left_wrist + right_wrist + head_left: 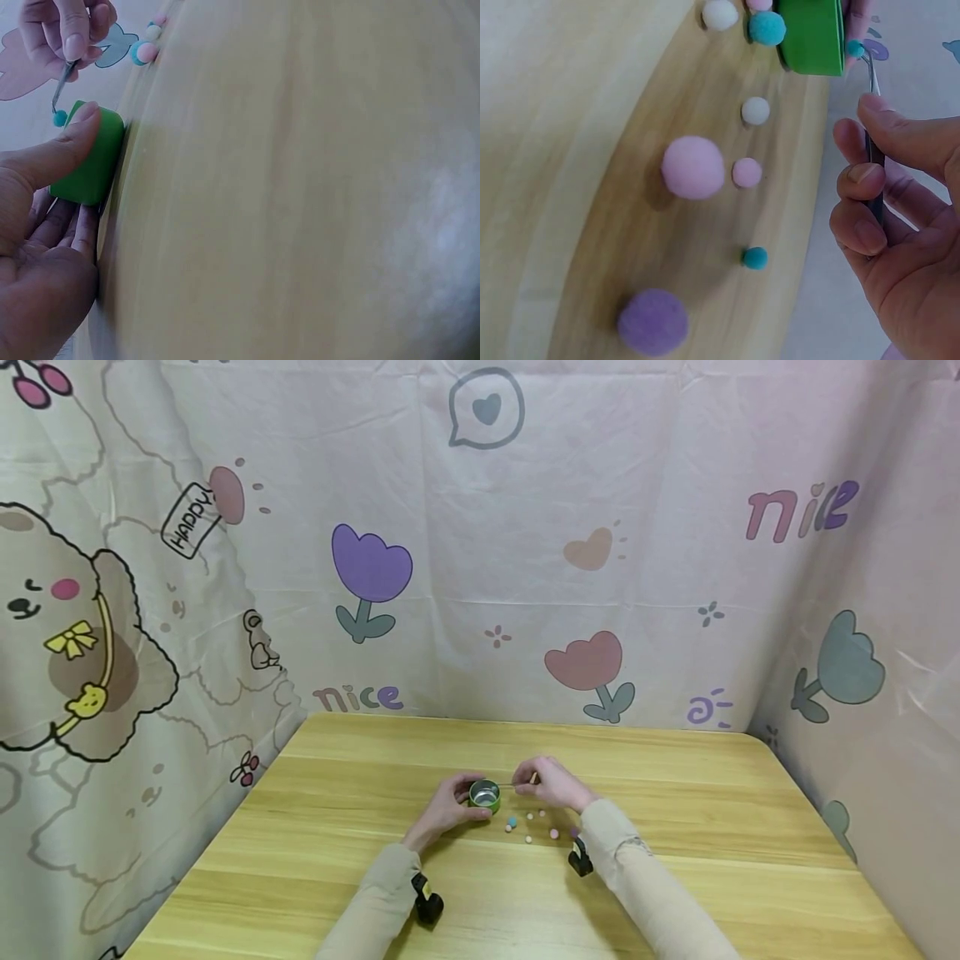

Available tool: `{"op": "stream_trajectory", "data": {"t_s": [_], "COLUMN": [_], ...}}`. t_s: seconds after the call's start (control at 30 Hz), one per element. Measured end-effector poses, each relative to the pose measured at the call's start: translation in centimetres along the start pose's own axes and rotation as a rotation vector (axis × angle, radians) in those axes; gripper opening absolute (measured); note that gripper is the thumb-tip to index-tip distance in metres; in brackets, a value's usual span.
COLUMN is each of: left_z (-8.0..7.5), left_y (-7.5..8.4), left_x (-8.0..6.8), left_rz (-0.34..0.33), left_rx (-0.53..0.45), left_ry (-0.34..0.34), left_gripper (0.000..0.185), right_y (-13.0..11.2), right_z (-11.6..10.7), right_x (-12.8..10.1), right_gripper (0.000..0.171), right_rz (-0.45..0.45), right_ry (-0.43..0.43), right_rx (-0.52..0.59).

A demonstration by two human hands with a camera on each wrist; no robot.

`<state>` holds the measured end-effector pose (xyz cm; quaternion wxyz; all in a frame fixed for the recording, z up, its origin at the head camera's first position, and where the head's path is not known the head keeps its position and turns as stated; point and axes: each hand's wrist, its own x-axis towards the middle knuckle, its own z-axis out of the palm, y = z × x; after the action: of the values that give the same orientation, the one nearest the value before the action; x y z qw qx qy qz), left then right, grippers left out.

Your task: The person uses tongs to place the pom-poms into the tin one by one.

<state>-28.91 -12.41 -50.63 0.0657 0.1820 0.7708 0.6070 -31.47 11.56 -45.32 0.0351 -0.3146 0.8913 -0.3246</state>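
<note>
Pinching a pair of thin metal tweezers [871, 112] between thumb and curled fingers, the right hand [553, 783] holds their tips level with the rim of the small green tin [484, 796], with a tiny teal pompom [853, 48] caught in the tips. That fine grip suits a ball too small for bare fingers. The left hand [447, 806] wraps loosely round the tin, thumb pressed flat on its green side and fingers curved behind it, which seems meant to steady the tin on the wooden table [675, 877]. The tin stands upright, its shiny inside facing up, between the two hands. Just beside it, toward the right arm, loose pompoms [693, 166] lie scattered on the table: pink, white, teal and one purple [652, 322], apart from one another. Behind the table hangs a cartoon-printed cloth [480, 568].
</note>
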Motion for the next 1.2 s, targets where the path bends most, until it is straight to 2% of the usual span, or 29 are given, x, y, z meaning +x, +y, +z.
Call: {"op": "stream_trajectory", "data": {"t_s": [0.73,1.2], "left_z": [0.0,0.1], "left_y": [-0.3,-0.2], "left_x": [0.1,0.1], "left_rz": [-0.005,-0.007], "left_rx": [-0.015,-0.02], "left_ry": [-0.002,0.004], "left_gripper": [0.068,0.069], "right_y": [0.9,1.4], "right_z": [0.0,-0.2], "right_x": [0.1,-0.8], "right_gripper": [0.014,0.014], "right_rz": [0.044,0.062], "right_ry": [-0.027,0.008], "right_rx": [0.09,0.146]}}
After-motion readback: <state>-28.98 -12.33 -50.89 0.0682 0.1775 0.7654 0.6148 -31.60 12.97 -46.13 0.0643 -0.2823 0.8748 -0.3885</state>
